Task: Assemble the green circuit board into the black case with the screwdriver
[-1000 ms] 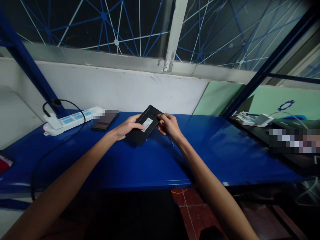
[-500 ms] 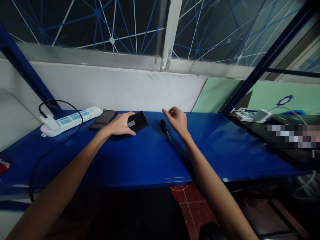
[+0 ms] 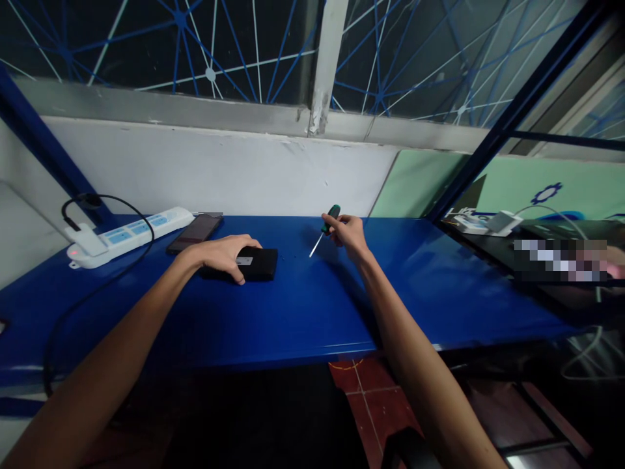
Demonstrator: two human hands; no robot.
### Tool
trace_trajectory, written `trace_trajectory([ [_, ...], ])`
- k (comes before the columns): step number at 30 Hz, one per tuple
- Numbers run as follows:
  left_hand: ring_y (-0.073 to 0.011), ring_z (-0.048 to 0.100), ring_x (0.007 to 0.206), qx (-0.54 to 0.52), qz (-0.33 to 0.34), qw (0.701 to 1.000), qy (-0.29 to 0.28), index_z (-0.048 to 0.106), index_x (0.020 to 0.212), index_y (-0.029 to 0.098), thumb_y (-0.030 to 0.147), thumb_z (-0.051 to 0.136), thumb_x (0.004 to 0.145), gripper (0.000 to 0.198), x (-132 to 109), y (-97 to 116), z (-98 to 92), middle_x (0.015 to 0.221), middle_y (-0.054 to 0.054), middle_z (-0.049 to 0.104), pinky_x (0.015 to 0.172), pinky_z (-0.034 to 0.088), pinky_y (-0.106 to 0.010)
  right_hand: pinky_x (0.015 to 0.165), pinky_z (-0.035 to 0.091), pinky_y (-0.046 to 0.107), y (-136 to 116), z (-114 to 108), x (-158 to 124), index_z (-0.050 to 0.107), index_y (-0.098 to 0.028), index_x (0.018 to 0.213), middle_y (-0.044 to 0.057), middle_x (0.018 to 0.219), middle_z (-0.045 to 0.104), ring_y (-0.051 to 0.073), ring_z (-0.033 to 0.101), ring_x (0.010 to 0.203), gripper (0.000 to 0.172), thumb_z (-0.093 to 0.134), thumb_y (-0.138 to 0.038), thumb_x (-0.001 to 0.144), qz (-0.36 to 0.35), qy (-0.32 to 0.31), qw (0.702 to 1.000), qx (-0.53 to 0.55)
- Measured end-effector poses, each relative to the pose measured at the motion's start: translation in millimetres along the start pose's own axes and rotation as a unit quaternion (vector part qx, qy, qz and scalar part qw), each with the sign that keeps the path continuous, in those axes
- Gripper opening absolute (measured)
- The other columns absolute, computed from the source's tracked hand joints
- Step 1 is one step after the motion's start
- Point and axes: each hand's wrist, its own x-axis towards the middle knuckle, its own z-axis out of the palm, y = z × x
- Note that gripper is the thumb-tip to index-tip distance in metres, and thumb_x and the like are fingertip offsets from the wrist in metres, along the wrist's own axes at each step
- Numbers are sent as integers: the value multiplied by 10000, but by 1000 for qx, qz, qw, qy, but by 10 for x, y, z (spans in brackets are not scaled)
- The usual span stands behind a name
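Note:
My left hand (image 3: 222,255) is wrapped over a flat black box (image 3: 263,264) with a small pale label, its fingers on the far side and thumb on the near side. The box lies on the blue table (image 3: 293,319); its left part is hidden under the hand. In my right hand (image 3: 347,233) is a screwdriver (image 3: 333,212) with a dark green and black handle. Its metal shaft slants down to the left, the tip close to the tabletop. Between box and tip lie tiny dark specks (image 3: 289,258), possibly screws.
A phone (image 3: 195,234) lies behind my left hand. Left of it stands a white power strip (image 3: 131,234) with a plug and a black cable (image 3: 102,286). On the right, a white adapter (image 3: 505,222) sits on a dark surface. A wall with windows closes off the back.
My right hand has picked up the screwdriver from the table. My left hand has lowered the tilted black box flat and nearer to me.

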Motion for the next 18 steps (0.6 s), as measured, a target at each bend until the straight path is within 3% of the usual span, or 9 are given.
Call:
trace_trajectory([
  [6,-286,556,972,5,-4,1000,-18,569,1217,187,423,755,545,737,20,-58,27,1152,-112,562,807,404,-348,382,463,229,-62,32,-64,577,-160,697,45,578,641,151,633,467,267,720,-384,715,14,3,998,64],
  [18,-280,558,981,17,-4,999,-30,541,1245,190,433,758,557,761,33,-82,50,1165,-118,557,791,407,-329,390,514,260,29,91,-50,585,-163,709,34,562,636,160,627,448,246,719,-369,721,-1,5,999,46],
])
